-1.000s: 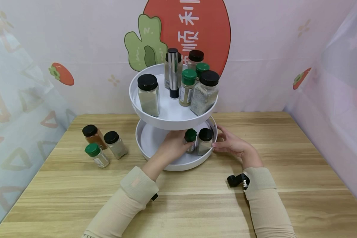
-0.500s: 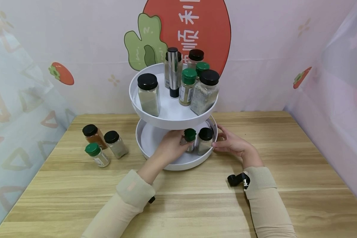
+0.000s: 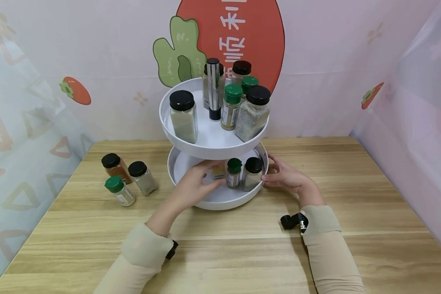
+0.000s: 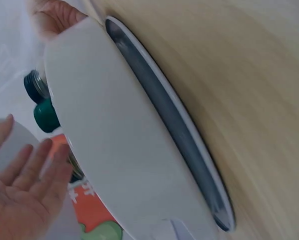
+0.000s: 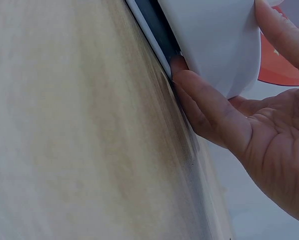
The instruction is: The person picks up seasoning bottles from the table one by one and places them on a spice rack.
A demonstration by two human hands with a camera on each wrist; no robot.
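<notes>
On the lower tray [image 3: 217, 205] of a white two-tier round rack stand a green-capped spice jar [image 3: 233, 175] and a black-capped spice jar [image 3: 253, 175]. My left hand [image 3: 196, 183] is over the tray's left half, its fingertips beneath the upper tray. In the left wrist view its fingers [image 4: 37, 172] are extended and hold nothing. Behind it, a small yellow patch [image 3: 217, 172] shows, its kind unclear. My right hand [image 3: 284, 176] grips the lower tray's right side. The right wrist view shows its thumb [image 5: 284, 35] at the rim and fingers low on the wall.
The upper tray [image 3: 217, 153] carries several spice jars and a silver cylinder [image 3: 214, 90] with black ends. Left on the wooden table [image 3: 242, 253] stand an orange-filled jar [image 3: 119, 171], a black-capped jar [image 3: 143, 179] and a green-capped jar [image 3: 121, 192].
My left hand has let go of the green-capped spice jar on the lower tray and drawn back to the left. The right hand stays at the tray's side.
</notes>
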